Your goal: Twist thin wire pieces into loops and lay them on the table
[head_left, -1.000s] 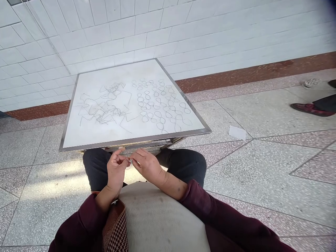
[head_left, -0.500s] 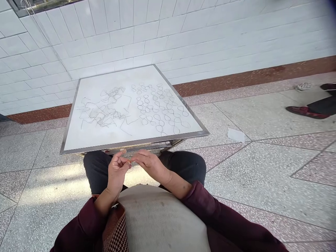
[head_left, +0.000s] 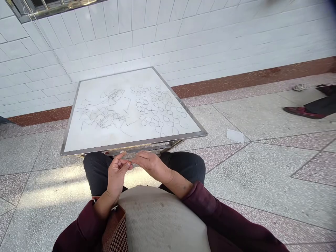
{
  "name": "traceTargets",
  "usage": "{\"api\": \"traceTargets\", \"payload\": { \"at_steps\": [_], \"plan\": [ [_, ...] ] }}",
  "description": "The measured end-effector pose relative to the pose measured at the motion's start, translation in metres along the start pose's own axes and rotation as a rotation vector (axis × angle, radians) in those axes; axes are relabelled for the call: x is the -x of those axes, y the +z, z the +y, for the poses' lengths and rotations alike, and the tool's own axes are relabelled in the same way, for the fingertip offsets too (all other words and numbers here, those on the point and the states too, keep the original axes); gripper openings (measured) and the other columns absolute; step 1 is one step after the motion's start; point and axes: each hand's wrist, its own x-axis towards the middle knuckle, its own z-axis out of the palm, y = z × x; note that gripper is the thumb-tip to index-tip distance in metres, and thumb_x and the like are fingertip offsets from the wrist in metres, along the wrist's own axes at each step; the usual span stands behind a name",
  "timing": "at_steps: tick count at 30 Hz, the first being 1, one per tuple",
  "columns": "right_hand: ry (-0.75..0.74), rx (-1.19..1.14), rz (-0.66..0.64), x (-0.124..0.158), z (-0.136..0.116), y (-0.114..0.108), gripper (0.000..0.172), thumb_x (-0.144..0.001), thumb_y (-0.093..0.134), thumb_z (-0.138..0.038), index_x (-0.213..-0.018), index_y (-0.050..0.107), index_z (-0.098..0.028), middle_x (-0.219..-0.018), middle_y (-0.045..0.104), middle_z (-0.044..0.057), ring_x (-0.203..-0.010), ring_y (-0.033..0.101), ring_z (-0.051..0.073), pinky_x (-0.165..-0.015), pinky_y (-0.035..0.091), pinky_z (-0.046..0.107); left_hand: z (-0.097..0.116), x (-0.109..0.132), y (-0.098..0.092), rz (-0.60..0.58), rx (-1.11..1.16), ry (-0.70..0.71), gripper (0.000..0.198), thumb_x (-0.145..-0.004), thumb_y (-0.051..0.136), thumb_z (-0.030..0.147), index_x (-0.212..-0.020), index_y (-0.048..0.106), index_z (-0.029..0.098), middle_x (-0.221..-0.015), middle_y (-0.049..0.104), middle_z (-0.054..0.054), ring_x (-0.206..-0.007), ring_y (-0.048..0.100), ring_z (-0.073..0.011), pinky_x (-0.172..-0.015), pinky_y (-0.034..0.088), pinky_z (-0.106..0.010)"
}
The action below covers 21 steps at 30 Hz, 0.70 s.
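Note:
My left hand [head_left: 117, 174] and my right hand [head_left: 152, 166] meet above my lap, just in front of the table's near edge. Thumb and forefinger of the left hand are pinched on a thin wire [head_left: 131, 170], and a small curve of it hangs below the fingertips. The right hand's fingers are closed at the same spot on the wire; its fingertips are partly hidden. On the white table [head_left: 89, 143] lies a loose tangle of bent wires [head_left: 106, 117] at the left. Several wires twisted into figure-eight loops [head_left: 158, 118] are spread over the right side.
The table has a metal rim and stands against a white tiled wall [head_left: 147, 45]. A scrap of white paper [head_left: 235, 135] lies on the speckled floor. At the far right are another person's shoe [head_left: 304, 112] and a bundle of pale cord [head_left: 300, 87].
The view has shifted slightly. Both hands stay together at the wire, with only a small movement of the fingers. The wires on the table lie as before.

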Motion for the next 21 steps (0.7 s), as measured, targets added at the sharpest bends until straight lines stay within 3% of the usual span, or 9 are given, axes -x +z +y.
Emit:
{"api": "traceTargets", "payload": {
  "at_steps": [5, 17, 21],
  "plan": [
    [-0.017, 0.059, -0.007, -0.0001, 0.0006, -0.0031, 0.027, -0.1, 0.042, -0.015, -0.097, 0.068, -0.02, -0.078, 0.066, 0.005, -0.071, 0.057, 0.018, -0.062, 0.047, 0.029, 0.0001, 0.0002, 0.0007, -0.009, 0.029, -0.036, 0.047, -0.074, 0.078, 0.032, -0.117, 0.064, 0.02, -0.083, 0.072, -0.002, -0.076, 0.066, -0.0149, -0.08, 0.052, -0.033],
    [-0.023, 0.023, -0.072, -0.0004, -0.0016, 0.0031, 0.025, -0.099, 0.043, -0.012, -0.093, 0.067, -0.018, -0.078, 0.065, 0.004, -0.069, 0.057, 0.016, -0.062, 0.048, 0.028, 0.0003, -0.0026, 0.0006, 0.014, -0.002, -0.03, 0.046, -0.074, 0.076, 0.026, -0.117, 0.062, 0.018, -0.069, 0.065, 0.003, -0.065, 0.06, -0.0122, -0.07, 0.048, -0.029],
    [0.139, -0.198, 0.108, 0.0008, 0.0021, 0.0045, 0.015, -0.098, 0.052, -0.024, -0.102, 0.066, -0.022, -0.095, 0.068, 0.007, -0.085, 0.064, 0.018, -0.072, 0.055, 0.031, 0.0043, -0.0028, 0.0013, 0.043, 0.023, -0.019, 0.046, -0.074, 0.075, 0.027, -0.117, 0.061, 0.018, -0.069, 0.064, 0.003, -0.063, 0.06, -0.0123, -0.067, 0.048, -0.028]
  ]
}}
